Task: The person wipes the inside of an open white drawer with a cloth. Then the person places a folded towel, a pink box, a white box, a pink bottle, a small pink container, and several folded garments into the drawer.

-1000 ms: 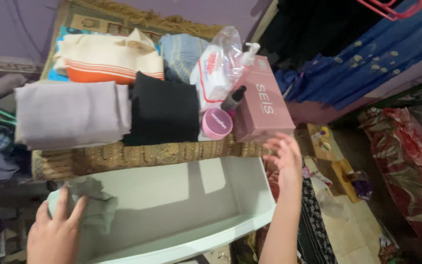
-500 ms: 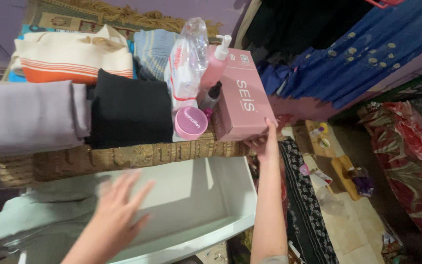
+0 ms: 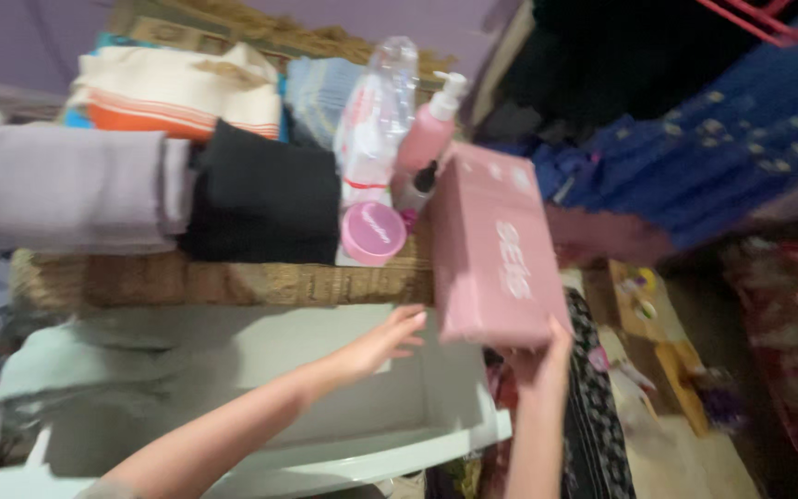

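At nine o'clock of the view you have one grey folded cloth (image 3: 71,189) on the woven mat (image 3: 223,282), and at eleven o'clock behind it one cream cloth with orange stripes (image 3: 173,92). Just beside the grey one, toward the centre, lies one black folded cloth (image 3: 265,194). That makes three folded piles in front, with one blue-grey knit (image 3: 320,88) half hidden behind the black one.

Below them, from seven to six o'clock, sits one pale open drawer (image 3: 325,434); a pale green cloth (image 3: 94,360) lies at its left end, blurred, so its folds are hard to make out.

Your left hand (image 3: 382,340) reaches across the drawer toward four o'clock of the mat's edge — fingers spread and loose, holding nothing, its fingertips near the lower left corner of the pink box (image 3: 496,249).

Above it, at twelve o'clock, you have one round pink jar (image 3: 373,233), one clear plastic bag (image 3: 376,111) with a white pack inside, one pink pump bottle (image 3: 429,129) and one small dark bottle, mostly hidden between the bag and the box.

The one pink box stands tilted, lifted off the mat's right end. Your right hand (image 3: 533,356) grips its lower edge from beneath — fingers curled up around it, though the box hides most of them.

At two to four o'clock, blue cloth (image 3: 695,157) and floor clutter are too smeared to count.
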